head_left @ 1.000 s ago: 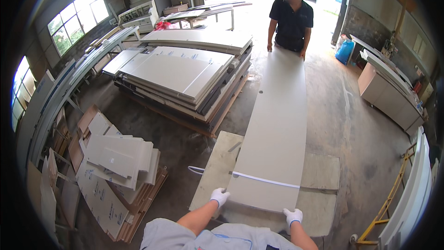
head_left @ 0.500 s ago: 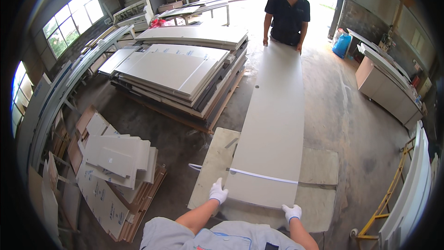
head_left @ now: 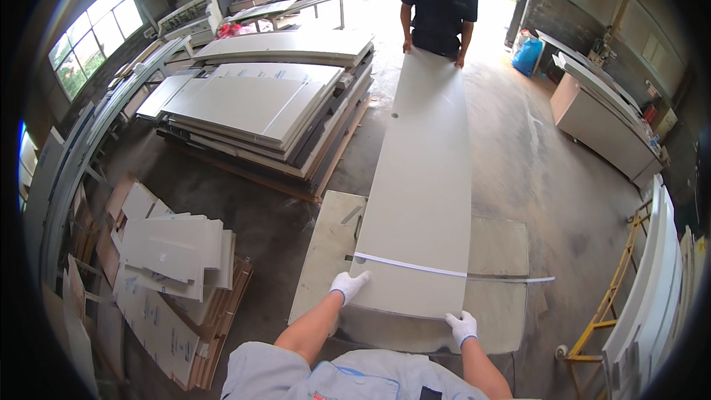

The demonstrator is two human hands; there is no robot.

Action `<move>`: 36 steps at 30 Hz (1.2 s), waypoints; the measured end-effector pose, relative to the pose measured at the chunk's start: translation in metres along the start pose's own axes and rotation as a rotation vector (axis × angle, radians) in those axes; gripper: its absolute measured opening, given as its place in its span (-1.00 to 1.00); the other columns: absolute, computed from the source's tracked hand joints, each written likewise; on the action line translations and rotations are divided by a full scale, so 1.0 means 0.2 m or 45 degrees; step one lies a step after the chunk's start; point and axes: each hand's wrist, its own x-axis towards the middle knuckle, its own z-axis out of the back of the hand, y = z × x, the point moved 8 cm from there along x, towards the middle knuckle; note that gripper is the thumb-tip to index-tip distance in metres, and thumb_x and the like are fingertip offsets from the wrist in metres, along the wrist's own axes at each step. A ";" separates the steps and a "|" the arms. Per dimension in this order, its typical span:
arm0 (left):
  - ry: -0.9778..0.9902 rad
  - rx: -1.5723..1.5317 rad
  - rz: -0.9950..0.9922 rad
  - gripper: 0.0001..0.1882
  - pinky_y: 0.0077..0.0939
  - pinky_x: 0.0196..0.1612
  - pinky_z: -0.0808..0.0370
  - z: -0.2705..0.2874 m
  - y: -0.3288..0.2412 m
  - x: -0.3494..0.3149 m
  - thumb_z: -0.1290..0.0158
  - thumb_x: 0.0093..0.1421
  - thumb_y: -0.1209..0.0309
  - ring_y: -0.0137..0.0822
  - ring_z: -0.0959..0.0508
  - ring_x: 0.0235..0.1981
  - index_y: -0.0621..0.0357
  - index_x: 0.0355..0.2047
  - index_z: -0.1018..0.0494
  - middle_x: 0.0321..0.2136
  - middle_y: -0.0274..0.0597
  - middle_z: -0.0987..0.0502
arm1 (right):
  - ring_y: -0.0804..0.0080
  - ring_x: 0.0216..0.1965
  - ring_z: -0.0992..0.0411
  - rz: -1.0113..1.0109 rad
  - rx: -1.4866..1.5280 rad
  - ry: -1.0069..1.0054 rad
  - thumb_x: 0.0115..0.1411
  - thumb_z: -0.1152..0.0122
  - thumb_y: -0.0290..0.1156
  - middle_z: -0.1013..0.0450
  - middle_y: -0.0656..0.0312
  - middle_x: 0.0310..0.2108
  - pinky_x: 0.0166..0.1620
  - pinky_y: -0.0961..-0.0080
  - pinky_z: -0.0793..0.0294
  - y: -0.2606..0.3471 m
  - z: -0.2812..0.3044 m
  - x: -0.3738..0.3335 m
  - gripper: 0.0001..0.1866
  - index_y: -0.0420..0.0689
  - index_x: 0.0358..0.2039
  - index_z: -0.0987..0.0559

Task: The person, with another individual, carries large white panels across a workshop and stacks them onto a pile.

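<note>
A long, light grey panel (head_left: 420, 170) stretches away from me, with a round dark hole near its far left edge. My left hand (head_left: 349, 286), in a white glove, grips its left edge near the close end. At the near right corner my right hand (head_left: 463, 328), gloved too, is closed on the panel. A thin white strap (head_left: 411, 264) crosses the panel just beyond my hands; its loose end sticks out to the right. Opposite me a person (head_left: 441, 11) in a dark shirt holds the far end with both hands. Beneath the near half are flat beige boards (head_left: 315, 274).
A tall stack of panels (head_left: 259, 104) stands to the far left. Nearer, offcuts (head_left: 167, 252) are piled on brown boards. On the right are a yellow metal frame (head_left: 618, 289) beside leaning white panels (head_left: 644, 289), a workbench (head_left: 592, 118) and a blue bag (head_left: 526, 56).
The whole scene has shifted left and slightly up in the picture. A strap loop that stuck out left is gone there; a loose end now extends right. Both hands remain on the panel.
</note>
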 end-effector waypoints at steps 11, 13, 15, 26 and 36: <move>0.054 0.168 -0.018 -0.12 -0.17 0.00 -0.48 -0.44 0.22 -0.46 -0.13 0.02 -0.33 0.11 -0.58 -0.05 0.39 -0.13 -0.55 -0.16 0.27 -0.59 | 0.04 -0.01 -0.51 -0.205 -0.110 -0.266 0.00 -0.42 0.00 -0.54 -0.17 -0.09 0.06 0.28 -0.45 -0.54 0.31 -0.24 -0.27 -0.42 -0.05 -0.55; 0.034 0.139 -0.017 -0.18 -0.20 -0.02 -0.49 -0.49 0.32 -0.60 -0.15 0.03 -0.30 0.07 -0.60 -0.07 0.34 -0.14 -0.57 -0.18 0.22 -0.61 | 0.05 -0.01 -0.52 -0.247 -0.263 -0.245 0.04 -0.36 0.06 -0.54 -0.18 -0.09 0.05 0.30 -0.45 -0.50 0.41 -0.42 -0.26 -0.43 -0.06 -0.55; 0.069 0.058 -0.021 -0.22 -0.22 -0.04 -0.51 -0.60 0.46 -0.72 -0.16 0.04 -0.27 0.03 -0.61 -0.08 0.31 -0.15 -0.59 -0.19 0.18 -0.62 | -0.02 0.01 -0.49 -0.317 -0.175 -0.059 0.04 -0.35 0.11 -0.51 -0.22 -0.06 0.09 0.27 -0.42 -0.68 0.41 -0.44 -0.20 -0.44 -0.02 -0.52; 0.131 -0.020 0.005 -0.19 -0.23 0.00 -0.49 -0.90 1.38 -1.43 -0.16 0.03 -0.26 0.04 -0.60 -0.07 0.33 -0.07 -0.56 -0.13 0.17 -0.61 | 0.00 0.05 -0.44 -0.305 -0.047 -0.024 0.19 -0.19 0.17 -0.48 -0.20 -0.01 0.12 0.29 -0.37 -1.37 0.31 -1.20 -0.18 -0.47 0.03 -0.47; 0.157 0.038 0.097 -0.07 -0.19 0.07 -0.44 -0.75 2.19 -2.20 -0.10 0.03 -0.33 0.13 -0.52 0.04 0.42 -0.03 -0.50 -0.04 0.29 -0.53 | 0.08 -0.02 -0.47 -0.321 0.073 0.067 0.21 -0.15 0.20 -0.50 -0.15 -0.05 0.04 0.26 -0.43 -1.82 0.02 -2.25 -0.16 -0.49 0.03 -0.46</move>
